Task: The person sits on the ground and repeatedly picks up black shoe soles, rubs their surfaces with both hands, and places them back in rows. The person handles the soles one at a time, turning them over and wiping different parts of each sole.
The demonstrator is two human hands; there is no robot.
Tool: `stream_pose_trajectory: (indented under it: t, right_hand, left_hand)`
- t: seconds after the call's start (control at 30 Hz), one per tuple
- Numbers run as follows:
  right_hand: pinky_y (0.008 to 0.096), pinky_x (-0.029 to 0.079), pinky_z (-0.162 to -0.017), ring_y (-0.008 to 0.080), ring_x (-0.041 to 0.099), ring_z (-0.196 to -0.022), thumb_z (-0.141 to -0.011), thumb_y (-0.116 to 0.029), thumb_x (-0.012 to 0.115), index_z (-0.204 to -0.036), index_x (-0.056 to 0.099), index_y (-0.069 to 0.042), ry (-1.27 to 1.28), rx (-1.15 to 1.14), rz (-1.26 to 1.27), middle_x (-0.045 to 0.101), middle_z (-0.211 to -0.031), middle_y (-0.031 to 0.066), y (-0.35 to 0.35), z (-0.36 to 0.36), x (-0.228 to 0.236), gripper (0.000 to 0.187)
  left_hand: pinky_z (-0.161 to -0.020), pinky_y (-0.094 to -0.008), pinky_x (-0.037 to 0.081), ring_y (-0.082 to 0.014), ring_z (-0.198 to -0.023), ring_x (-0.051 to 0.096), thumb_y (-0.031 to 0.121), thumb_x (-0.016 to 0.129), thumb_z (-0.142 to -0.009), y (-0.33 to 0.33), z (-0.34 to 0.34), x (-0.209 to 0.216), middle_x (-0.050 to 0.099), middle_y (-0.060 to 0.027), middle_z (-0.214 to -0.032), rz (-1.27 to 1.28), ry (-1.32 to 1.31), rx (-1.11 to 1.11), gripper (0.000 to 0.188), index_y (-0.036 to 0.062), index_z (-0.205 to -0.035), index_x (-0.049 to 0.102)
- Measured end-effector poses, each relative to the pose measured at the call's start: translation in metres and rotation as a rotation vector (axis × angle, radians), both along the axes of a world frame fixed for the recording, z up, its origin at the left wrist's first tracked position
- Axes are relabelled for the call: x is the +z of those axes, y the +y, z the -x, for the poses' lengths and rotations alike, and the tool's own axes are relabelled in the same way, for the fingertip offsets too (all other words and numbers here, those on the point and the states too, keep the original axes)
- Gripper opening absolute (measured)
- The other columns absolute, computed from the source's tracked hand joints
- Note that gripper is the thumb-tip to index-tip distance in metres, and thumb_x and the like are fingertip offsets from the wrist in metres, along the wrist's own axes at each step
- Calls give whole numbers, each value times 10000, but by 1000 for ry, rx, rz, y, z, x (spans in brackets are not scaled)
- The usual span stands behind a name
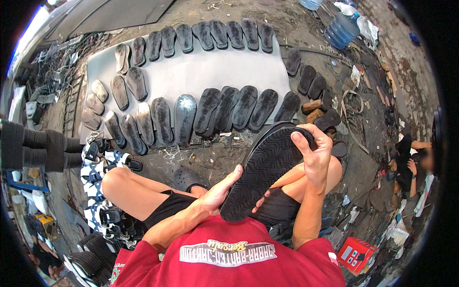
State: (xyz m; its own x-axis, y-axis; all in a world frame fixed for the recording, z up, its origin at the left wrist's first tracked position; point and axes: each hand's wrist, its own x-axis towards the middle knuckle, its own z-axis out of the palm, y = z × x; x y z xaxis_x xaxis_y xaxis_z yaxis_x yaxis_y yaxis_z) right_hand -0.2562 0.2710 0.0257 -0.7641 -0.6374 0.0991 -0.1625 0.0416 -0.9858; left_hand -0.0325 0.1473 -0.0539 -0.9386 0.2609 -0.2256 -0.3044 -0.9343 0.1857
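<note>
Over my lap I hold a black shoe sole (265,170), tilted, with its zigzag tread facing up toward me. My right hand (317,152) grips its upper end, thumb on the tread and fingers wrapped over the edge. Lower down, my left hand (221,192) clasps the other end, its thumb along the side and fingertips showing past the far edge. The underside of the sole is hidden. Beyond it, rows of dark soles (185,117) lie on a pale sheet (191,69) on the ground.
Stacked white-and-black sandals (98,189) stand at my left, near piles of black soles (28,143). Wooden shoe forms (314,111) lie right of the sheet. A red box (356,256) sits lower right, water jugs (342,31) upper right. Another person (406,162) is at far right.
</note>
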Motion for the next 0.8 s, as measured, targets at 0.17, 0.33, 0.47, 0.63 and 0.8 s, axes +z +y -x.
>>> stream_pose_trajectory:
  t: [0.17, 0.33, 0.47, 0.63, 0.8]
  right_hand:
    - [230, 461, -729, 74, 604, -804, -931, -67, 850, -1030, 792, 37, 177, -6, -87, 723, -886, 19, -2, -12, 10, 155]
    - [296, 542, -766, 150, 688, -842, -909, -43, 849, -1031, 812, 3, 288, 26, -83, 779, -932, 92, -11, -23, -4, 136]
    - [352, 566, -818, 235, 721, -884, -872, -80, 873, -1057, 804, -14, 358, 186, -103, 794, -1002, 116, -19, -35, -13, 208]
    - [355, 570, -876, 225, 720, -960, -829, -72, 912, -1240, 733, -13, 362, 111, -74, 754, -1127, 133, -20, -55, -18, 452]
    - [338, 546, -823, 204, 611, -932, -816, -58, 918, -1300, 682, -36, 560, -53, -148, 635, -1159, 93, -15, -73, -8, 538]
  left_hand:
    - [-884, -406, 597, -292, -1020, 717, 730, 364, -1077, 4, -12, -2, 697, -219, -1273, 75, 3, 15, 886, -37, -1484, 538]
    - [-975, -463, 601, -334, -1124, 731, 677, 392, -1066, -3, -15, -19, 689, -251, -1343, 117, 91, -7, 859, -53, -1497, 530]
    - [-1024, -569, 586, -431, -1191, 716, 672, 404, -1050, -16, 8, 20, 702, -275, -1322, -34, -115, 134, 841, -26, -1499, 541]
    - [-947, -599, 610, -439, -1121, 727, 664, 527, -1013, -22, 20, 3, 696, -261, -1332, 45, -89, 140, 788, 49, -1504, 559]
    - [-917, -554, 618, -420, -1055, 743, 622, 529, -1012, -23, 14, 5, 715, -266, -1279, -12, 24, 225, 776, 11, -1491, 557]
